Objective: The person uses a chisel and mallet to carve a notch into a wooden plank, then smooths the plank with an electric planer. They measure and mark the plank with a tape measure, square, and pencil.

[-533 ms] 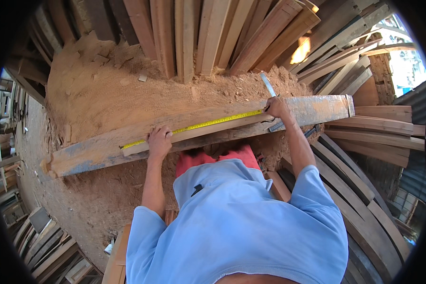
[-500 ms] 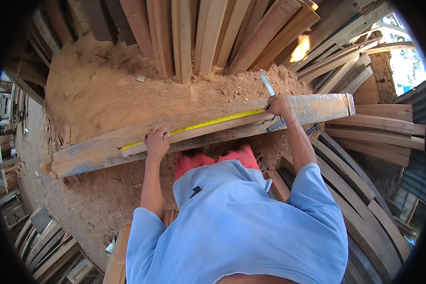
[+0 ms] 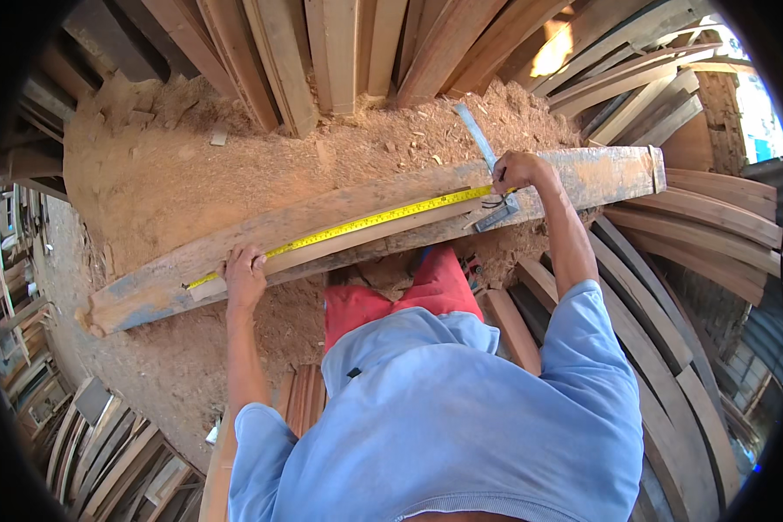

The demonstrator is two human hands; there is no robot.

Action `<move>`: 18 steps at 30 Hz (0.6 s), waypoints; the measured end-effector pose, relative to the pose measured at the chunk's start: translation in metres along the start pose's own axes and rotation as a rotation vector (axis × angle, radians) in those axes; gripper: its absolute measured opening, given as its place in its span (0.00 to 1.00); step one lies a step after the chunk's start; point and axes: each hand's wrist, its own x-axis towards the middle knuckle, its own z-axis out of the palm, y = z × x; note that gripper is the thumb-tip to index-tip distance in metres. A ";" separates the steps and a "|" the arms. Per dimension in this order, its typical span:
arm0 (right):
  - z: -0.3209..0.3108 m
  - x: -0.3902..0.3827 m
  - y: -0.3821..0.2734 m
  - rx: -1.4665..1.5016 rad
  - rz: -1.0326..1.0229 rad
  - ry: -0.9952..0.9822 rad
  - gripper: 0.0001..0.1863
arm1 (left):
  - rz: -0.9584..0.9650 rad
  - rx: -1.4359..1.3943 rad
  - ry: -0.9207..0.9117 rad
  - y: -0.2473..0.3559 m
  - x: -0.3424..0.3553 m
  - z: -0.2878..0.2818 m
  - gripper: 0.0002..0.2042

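Observation:
A long, weathered wooden beam [image 3: 596,170] lies crosswise before me. On it rests a thin, pale wooden strip [image 3: 357,241], with a yellow tape measure [image 3: 383,216] drawn out along its top. My left hand [image 3: 245,268] is closed over the strip and tape near their left end, and the tape's tip sticks out a little past the fingers. At the tape's other end my right hand [image 3: 518,170] is closed around the tape measure; its case is mostly hidden by the fingers. A metal square [image 3: 498,214] lies on the beam beside and under the right hand, its blade pointing away.
Brown sawdust [image 3: 174,200] covers the ground past the beam. Upright planks [image 3: 339,61] lean along the far side. Stacked timber [image 3: 696,230] lies at the right, and more boards [image 3: 104,444] are at the lower left. Reddish pieces [image 3: 301,400] sit near my left side.
My left hand has moved left, and the strip with the tape's tip has shifted left along the beam. My right hand stays near the square. The whole view has shifted slightly.

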 end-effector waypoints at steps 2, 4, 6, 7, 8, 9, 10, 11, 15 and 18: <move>0.005 0.006 0.007 0.089 -0.064 -0.018 0.22 | 0.009 0.009 0.023 0.003 -0.001 -0.003 0.03; 0.020 0.020 0.026 0.179 -0.157 0.007 0.21 | 0.000 0.012 -0.019 0.004 0.003 -0.004 0.03; 0.029 0.023 0.028 0.291 -0.227 0.028 0.22 | 0.001 0.013 -0.034 0.003 0.003 -0.003 0.04; 0.036 0.024 0.029 0.348 -0.260 0.039 0.23 | 0.016 0.010 -0.024 0.003 0.005 -0.003 0.04; 0.041 0.024 0.028 0.397 -0.262 0.092 0.22 | 0.026 0.006 -0.015 0.002 0.004 -0.002 0.04; 0.046 0.023 0.028 0.447 -0.262 0.146 0.22 | 0.024 0.006 0.003 -0.001 0.002 0.000 0.04; 0.053 0.022 0.027 0.497 -0.260 0.201 0.22 | 0.024 0.005 0.020 -0.005 0.001 0.003 0.04; 0.045 0.010 0.014 0.462 -0.211 0.276 0.26 | 0.014 0.005 0.040 -0.008 -0.003 0.006 0.04; 0.035 -0.049 -0.040 0.615 -0.070 0.896 0.26 | -0.065 0.016 -0.079 -0.006 -0.002 -0.001 0.05; 0.047 -0.074 -0.064 0.654 -0.239 1.028 0.23 | -0.054 0.010 -0.074 -0.007 -0.001 0.001 0.05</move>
